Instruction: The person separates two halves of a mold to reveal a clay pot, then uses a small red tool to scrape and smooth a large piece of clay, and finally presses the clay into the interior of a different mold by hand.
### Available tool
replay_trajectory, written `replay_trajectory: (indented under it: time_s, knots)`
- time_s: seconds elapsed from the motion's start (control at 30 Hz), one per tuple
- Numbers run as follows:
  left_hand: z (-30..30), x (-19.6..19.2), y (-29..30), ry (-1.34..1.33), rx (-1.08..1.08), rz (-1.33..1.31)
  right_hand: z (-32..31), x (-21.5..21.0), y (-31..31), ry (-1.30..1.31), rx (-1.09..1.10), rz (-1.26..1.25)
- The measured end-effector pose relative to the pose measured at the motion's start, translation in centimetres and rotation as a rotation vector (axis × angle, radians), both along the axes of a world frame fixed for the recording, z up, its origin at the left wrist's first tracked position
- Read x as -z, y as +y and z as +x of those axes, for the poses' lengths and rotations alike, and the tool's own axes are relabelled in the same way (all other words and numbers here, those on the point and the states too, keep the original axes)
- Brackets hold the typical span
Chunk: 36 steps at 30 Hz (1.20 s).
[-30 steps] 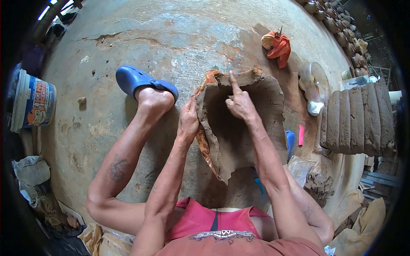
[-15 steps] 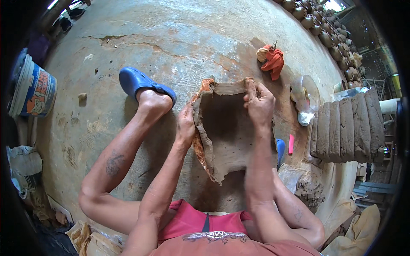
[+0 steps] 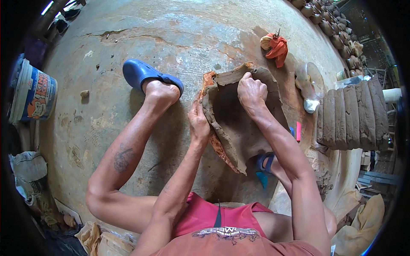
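Note:
A hollow, curved piece with an orange-brown outer shell (image 3: 222,150), which looks like a mould, is lined with grey wet clay (image 3: 239,128). It stands tilted between my legs, its rough clay edges uneven. My left hand (image 3: 199,120) grips its left side, fingers mostly hidden behind the wall. Inside the far rim, my right hand (image 3: 252,91) is curled into a fist against the clay. Whether that fist holds anything is hidden. My right forearm crosses over the piece's right side.
Thick clay slabs (image 3: 352,117) are stacked at right, beside a clear plastic container (image 3: 309,81). An orange cloth bundle (image 3: 278,51) lies beyond. A pink strip (image 3: 298,131) and a teal piece (image 3: 262,180) are nearby. A bucket (image 3: 42,96) stands left; pots (image 3: 328,28) line the far right.
My right hand has moved from the far right corner of the rim leftward along the far edge, now fisted. The clay piece has turned slightly, uncovering my right clog and the teal piece.

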State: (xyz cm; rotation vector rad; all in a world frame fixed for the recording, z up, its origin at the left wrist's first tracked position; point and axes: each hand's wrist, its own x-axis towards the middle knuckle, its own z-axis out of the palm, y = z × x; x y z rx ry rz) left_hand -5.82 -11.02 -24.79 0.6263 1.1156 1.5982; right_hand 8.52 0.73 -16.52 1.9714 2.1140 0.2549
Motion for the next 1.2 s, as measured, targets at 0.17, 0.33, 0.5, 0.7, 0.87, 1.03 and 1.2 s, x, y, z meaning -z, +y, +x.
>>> replay_trajectory:
  time_s: [0.17,0.33,0.5,0.7,0.87,1.03,1.2]
  knots:
    - [-0.8,0.6,-0.2,0.014,0.053,-0.028,-2.1,2.3,-1.4,0.163,-0.019,-0.029]
    - [0.1,-1.2,-0.3,-0.014,-0.008,-0.007,-2.2,2.7,-1.8,0.490,-0.025,-0.152]
    - [-1.4,0.2,-0.4,0.047,-0.023,0.005,-1.1,-2.0,-2.7,1.649,-0.206,-0.576]
    - [0.2,-0.7,0.1,0.043,-0.012,0.061,10.7,-10.4,-3.4,1.421,-0.147,0.294]
    - [-0.5,0.6,-0.1,-0.015,-0.003,0.002,25.9,-14.8,-9.4,1.002,0.286,0.468]
    - [-2.9,1.5,1.8,-0.003,0.040,0.048,42.0,-13.2,-20.1,0.346,0.487,0.530]
    - [-0.5,0.7,2.8,-0.179,0.216,0.033,57.0,-2.2,-34.8,-0.324,0.678,-0.060]
